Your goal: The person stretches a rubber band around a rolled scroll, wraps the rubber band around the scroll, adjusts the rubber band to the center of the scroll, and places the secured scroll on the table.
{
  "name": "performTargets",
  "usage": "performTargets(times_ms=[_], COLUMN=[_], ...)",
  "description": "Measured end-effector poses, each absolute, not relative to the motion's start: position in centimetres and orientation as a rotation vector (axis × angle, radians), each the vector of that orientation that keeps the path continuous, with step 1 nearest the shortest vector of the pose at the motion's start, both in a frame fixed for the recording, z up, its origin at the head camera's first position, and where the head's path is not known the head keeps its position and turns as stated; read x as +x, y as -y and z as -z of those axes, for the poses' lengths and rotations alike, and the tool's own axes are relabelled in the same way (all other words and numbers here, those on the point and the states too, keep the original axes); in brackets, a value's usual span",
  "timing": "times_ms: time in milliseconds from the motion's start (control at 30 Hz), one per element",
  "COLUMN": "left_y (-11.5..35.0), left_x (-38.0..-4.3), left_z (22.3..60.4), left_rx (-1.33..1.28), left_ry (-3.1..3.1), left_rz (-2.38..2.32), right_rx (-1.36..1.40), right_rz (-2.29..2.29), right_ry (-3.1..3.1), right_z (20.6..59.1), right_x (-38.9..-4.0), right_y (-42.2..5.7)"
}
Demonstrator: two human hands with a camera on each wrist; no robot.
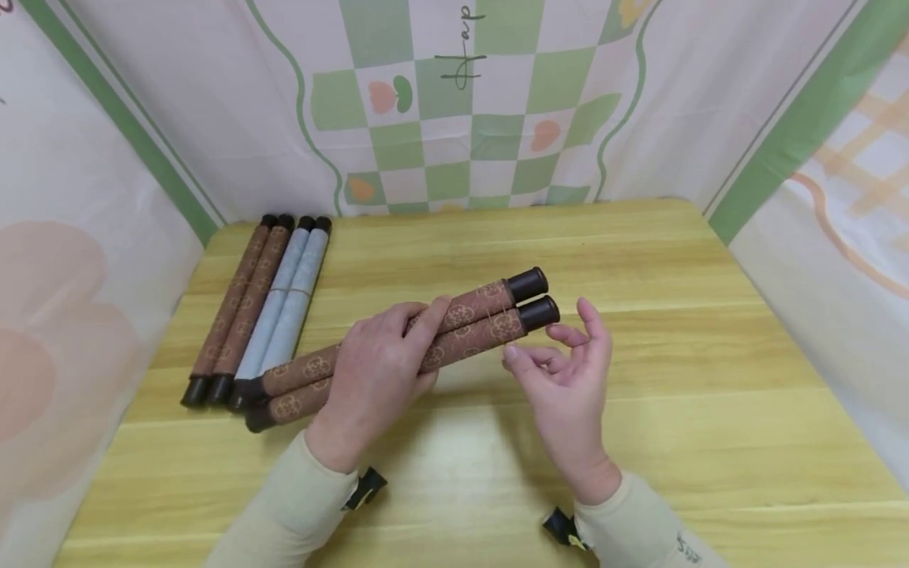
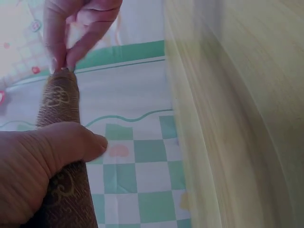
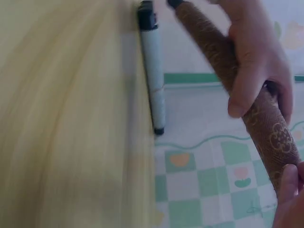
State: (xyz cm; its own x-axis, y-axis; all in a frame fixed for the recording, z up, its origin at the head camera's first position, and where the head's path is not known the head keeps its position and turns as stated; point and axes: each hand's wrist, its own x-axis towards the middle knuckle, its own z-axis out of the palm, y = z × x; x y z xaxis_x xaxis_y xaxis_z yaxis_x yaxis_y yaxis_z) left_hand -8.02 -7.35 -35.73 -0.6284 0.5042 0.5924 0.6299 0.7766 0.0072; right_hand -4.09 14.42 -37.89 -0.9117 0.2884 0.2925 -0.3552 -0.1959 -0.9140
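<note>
A brown scroll [image 1: 472, 338] of two parallel rolls, with gold flower patterns and black end knobs, is held slantwise above the table. My left hand [image 1: 379, 371] grips it around the middle, its thumb lying along the cloth in the left wrist view. Near the scroll's right end, a thin band [image 1: 506, 314] runs across both rolls. My right hand [image 1: 571, 386] is at that end, thumb and forefinger pinching the band at the scroll's edge, other fingers raised. What lies between those fingertips is very small. The right wrist view shows its thumb [image 3: 289, 183] against the cloth.
On the table's left lie another brown scroll [image 1: 237, 308] and a light blue scroll [image 1: 287, 300] with a tan band, side by side. The held scroll's left end overlaps their near ends in view. The wooden table [image 1: 682, 394] is bordered by patterned curtains [image 1: 447, 142].
</note>
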Motion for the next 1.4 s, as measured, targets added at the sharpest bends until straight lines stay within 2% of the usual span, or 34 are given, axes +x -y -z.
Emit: performTargets(times_ms=[200,400,900,1133,1400], left_y=[7.2,6.7,6.8,7.2,7.4], left_x=[-7.8,-7.6,-7.3,-7.8,-8.1], left_z=[35.8,36.0,36.4,36.3,36.5], left_rx=[-0.875,-0.885,-0.937,-0.968,-0.978], left_ry=[2.364,2.313,2.342,2.366,2.367], left_rz=[0.198,0.085,0.069,0.101,0.075], right_rx=[0.45,0.555,0.611,0.635,0.767], right_rz=[-1.46,-0.975,-0.84,-0.863,-0.335], right_ry=[1.928,2.152,2.252,2.557,2.905], right_z=[37.4,35.6,33.9,32.7,33.9], right_x=[-5.0,-6.3,-7.6,-7.5,-7.7], right_y=[-15.3,-15.9,-16.7,-18.4,-19.1])
